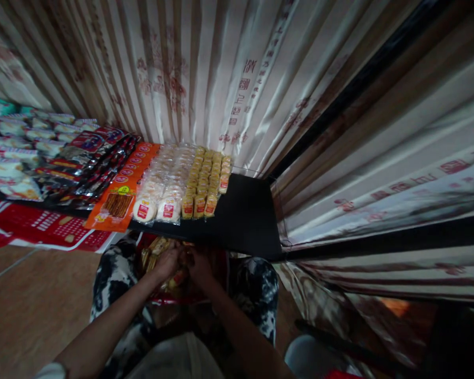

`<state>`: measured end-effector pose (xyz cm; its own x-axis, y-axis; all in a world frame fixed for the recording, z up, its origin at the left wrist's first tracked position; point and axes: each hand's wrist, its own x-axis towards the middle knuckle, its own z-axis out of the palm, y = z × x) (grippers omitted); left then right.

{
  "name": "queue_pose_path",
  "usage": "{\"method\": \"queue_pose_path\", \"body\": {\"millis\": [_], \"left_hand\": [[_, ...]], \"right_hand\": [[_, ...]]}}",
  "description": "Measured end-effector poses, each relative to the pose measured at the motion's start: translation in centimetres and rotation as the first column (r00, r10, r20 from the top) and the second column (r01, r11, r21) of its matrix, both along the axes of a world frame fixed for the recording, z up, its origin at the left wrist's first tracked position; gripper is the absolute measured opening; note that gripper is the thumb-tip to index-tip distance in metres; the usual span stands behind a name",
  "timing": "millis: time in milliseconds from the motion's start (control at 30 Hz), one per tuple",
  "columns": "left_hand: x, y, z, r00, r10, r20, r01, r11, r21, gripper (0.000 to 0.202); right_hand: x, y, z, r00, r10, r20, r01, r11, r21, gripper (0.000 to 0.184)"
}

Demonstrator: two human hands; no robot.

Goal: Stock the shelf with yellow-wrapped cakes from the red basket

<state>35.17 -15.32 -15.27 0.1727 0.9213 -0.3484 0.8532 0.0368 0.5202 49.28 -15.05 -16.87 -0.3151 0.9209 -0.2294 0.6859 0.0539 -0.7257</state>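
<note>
My left hand and my right hand come together low in the view, over a red container between my knees. The fingers of both are bent and drawn in, and what they grip is too dark and small to name. Around my left hand lie yellow-wrapped snack packets inside the container. Just above, on a black table, stand rows of yellow-wrapped snack packets and rows of round white crackers in clear wrap.
Left of the crackers lie an orange snack bag, a stack of dark red-and-black bags and many white packets. A red printed sheet hangs at the table's front. Pleated curtains enclose the back and right. A pale round object sits lower right.
</note>
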Motion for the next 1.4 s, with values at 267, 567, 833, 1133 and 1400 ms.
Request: {"method": "queue_pose_path", "body": {"millis": [267,567,833,1133,1400], "left_hand": [[0.0,-0.9,4.4,0.982,-0.096,0.161,0.086,0.994,0.064,0.033],[2.7,0.9,10.4,0.946,-0.243,0.215,0.18,0.944,0.277,0.044],[7.6,2.4,11.4,0.942,-0.067,0.33,-0.117,0.854,0.507,0.04],[12.6,5.7,6.8,0.825,0.106,0.555,-0.304,0.911,0.279,0.046],[14.1,9.3,6.0,0.654,0.249,0.714,-0.418,0.906,0.066,0.049]], "right_hand": [[2.6,-1.3,3.3,0.995,0.096,-0.018,-0.096,0.995,0.031,0.036],[6.1,-0.8,8.2,0.984,-0.007,-0.18,0.037,0.986,0.163,0.024],[9.0,3.9,8.3,0.814,-0.29,-0.503,0.369,0.927,0.063,0.032],[9.6,10.2,6.7,0.792,-0.427,-0.437,0.522,0.844,0.123,0.027],[8.5,15.2,6.5,0.834,-0.454,-0.315,0.524,0.83,0.191,0.028]]}}
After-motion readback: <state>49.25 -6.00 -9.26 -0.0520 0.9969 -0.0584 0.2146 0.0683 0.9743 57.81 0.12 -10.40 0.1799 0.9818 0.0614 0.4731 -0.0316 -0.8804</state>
